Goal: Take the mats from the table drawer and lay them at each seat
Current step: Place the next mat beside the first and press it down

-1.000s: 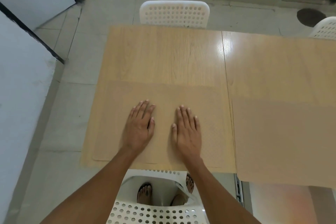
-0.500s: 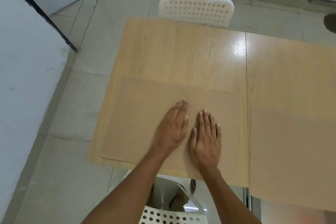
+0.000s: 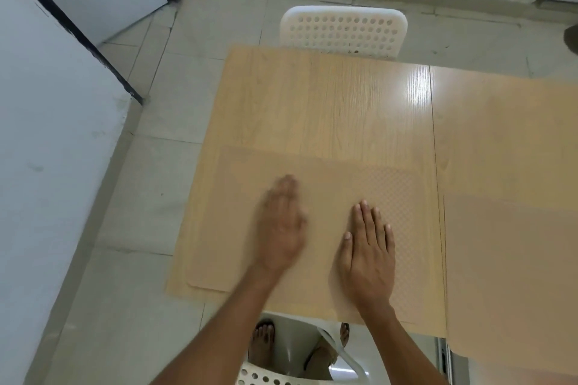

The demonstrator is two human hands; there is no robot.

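Pressing two flat hands, left hand (image 3: 281, 228) blurred, right hand (image 3: 367, 255), fingers straight, gripping nothing, you cover one mat (image 3: 312, 184); second mat (image 3: 513, 259) right on worktop (image 3: 328, 97); two chairs.

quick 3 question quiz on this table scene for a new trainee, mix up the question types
1. True or false: the right hand lies flat, fingers straight, on the mat at the near seat.
2. Which hand is motion-blurred? A) left hand B) right hand C) neither
3. Fill in: the white chair stands at the table's ____ edge.

Key: 1 true; 2 A; 3 far
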